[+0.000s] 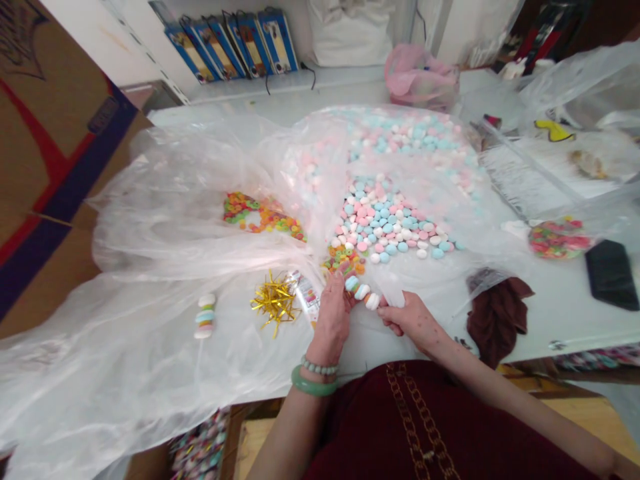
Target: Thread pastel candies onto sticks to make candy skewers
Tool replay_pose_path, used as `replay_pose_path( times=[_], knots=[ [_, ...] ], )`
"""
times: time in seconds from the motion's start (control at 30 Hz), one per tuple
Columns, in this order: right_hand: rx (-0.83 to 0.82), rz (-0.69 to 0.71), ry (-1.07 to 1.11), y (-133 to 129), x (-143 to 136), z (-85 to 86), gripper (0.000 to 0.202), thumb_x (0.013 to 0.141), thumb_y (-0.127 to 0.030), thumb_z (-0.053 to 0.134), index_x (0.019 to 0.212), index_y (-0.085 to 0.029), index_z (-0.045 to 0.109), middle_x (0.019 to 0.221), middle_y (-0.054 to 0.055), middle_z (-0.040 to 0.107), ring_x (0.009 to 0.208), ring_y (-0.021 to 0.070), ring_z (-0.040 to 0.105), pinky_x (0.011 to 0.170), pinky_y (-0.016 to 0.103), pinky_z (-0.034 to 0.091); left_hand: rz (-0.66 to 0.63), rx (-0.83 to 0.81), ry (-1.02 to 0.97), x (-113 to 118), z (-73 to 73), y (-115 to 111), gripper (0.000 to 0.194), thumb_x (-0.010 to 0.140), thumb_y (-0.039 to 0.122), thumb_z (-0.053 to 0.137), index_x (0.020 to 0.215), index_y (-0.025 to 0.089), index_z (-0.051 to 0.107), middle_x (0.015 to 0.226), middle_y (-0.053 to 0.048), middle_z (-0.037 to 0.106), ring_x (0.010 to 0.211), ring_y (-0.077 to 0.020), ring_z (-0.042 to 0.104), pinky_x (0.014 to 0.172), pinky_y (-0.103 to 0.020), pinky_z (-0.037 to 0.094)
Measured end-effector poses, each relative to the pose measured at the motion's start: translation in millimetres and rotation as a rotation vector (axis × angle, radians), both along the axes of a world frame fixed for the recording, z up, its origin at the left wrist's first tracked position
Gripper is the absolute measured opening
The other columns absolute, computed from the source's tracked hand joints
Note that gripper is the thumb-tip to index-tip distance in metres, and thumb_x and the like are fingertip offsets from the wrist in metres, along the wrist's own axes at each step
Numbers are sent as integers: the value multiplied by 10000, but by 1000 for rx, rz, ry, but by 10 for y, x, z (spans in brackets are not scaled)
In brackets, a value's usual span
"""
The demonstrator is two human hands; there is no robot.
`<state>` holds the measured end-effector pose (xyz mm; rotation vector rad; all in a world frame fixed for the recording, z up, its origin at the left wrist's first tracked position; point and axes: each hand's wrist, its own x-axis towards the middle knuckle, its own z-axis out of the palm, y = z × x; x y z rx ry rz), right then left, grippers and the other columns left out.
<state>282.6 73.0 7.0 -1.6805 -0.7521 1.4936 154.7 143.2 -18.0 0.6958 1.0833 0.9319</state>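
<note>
A short skewer of candies [363, 293], white, blue and orange, is between my two hands. My left hand [334, 308], with green bracelets at the wrist, has its fingers closed around the skewer's left end. The fingers of my right hand [406, 315] are closed on its right end, near a piece of white plastic. Just beyond my left hand are small orange and green ring candies [345, 258]. Pink, white and blue round candies [385, 223] spread out in clear plastic behind. A finished-looking candy stack on a stick [205, 317] lies at the left.
Gold twist ties [275, 303] lie left of my hands, beside a printed label [307, 293]. A cardboard box [60, 147] stands at the left. At the right are a brown cloth [497, 317] and a black object [612, 274]. A pink bag [421, 79] sits behind.
</note>
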Motion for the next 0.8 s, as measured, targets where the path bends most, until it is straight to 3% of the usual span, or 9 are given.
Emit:
replay_pose_path(
  times=[0.13, 0.27, 0.37, 0.47, 0.57, 0.67, 0.73, 0.8],
  knots=[
    [30, 23, 55, -52, -130, 95, 112, 618, -259, 573, 628, -176, 500, 454, -57, 486, 362, 68, 369, 384, 210, 279, 13, -92, -239, -35, 90, -110, 350, 790, 479, 586, 860, 137, 607, 797, -61, 621, 656, -146, 605, 606, -287, 509],
    [45, 83, 25, -40, -347, 121, 126, 601, -258, 579, 573, -173, 489, 406, -63, 439, 348, 63, 336, 362, 209, 245, 139, -7, -272, -87, 153, -189, 330, 771, 468, 591, 712, 145, 551, 634, -10, 549, 510, -97, 518, 496, -232, 447],
    [82, 126, 64, 26, -579, 144, 144, 615, -258, 599, 566, -165, 500, 428, -52, 461, 344, 58, 338, 354, 209, 232, 190, -16, -264, -282, 246, -149, 339, 736, 481, 613, 746, 147, 559, 623, -4, 538, 485, -95, 502, 463, -226, 422],
    [105, 145, 197, 109, -869, 179, 156, 628, -280, 632, 622, -154, 539, 484, -41, 501, 355, 61, 364, 344, 208, 240, 234, -73, -228, -666, 365, -123, 432, 736, 549, 578, 952, 175, 578, 754, -24, 593, 549, -129, 562, 475, -248, 434],
    [99, 186, 281, 235, -1215, 184, 152, 615, -265, 642, 650, -155, 543, 492, -37, 518, 348, 66, 371, 333, 210, 250, 408, 29, 121, -1191, 377, -158, 474, 783, 552, 515, 1084, 190, 573, 872, -42, 625, 629, -139, 587, 554, -266, 457],
    [68, 203, 262, 438, -1624, 141, 153, 598, -244, 637, 694, -152, 561, 468, -36, 527, 331, 73, 380, 325, 209, 253, 588, 204, 759, -1741, 247, -229, 283, 749, 382, 584, 923, 169, 649, 812, -44, 631, 683, -152, 564, 643, -277, 440],
    [63, 192, 245, 590, -1912, 100, 184, 601, -242, 632, 751, -145, 586, 489, -29, 552, 344, 77, 401, 331, 205, 274, 597, 283, 1094, -2048, 143, -276, 175, 757, 302, 557, 791, 170, 666, 792, -56, 635, 741, -175, 566, 701, -295, 425],
    [66, 251, 219, 708, -2168, 64, 238, 596, -215, 626, 823, -147, 607, 537, -19, 596, 349, 77, 418, 334, 204, 292, 563, 279, 1272, -2274, 76, -309, 190, 786, 276, 518, 750, 170, 671, 781, -65, 642, 747, -186, 571, 700, -298, 411]
  ],
)
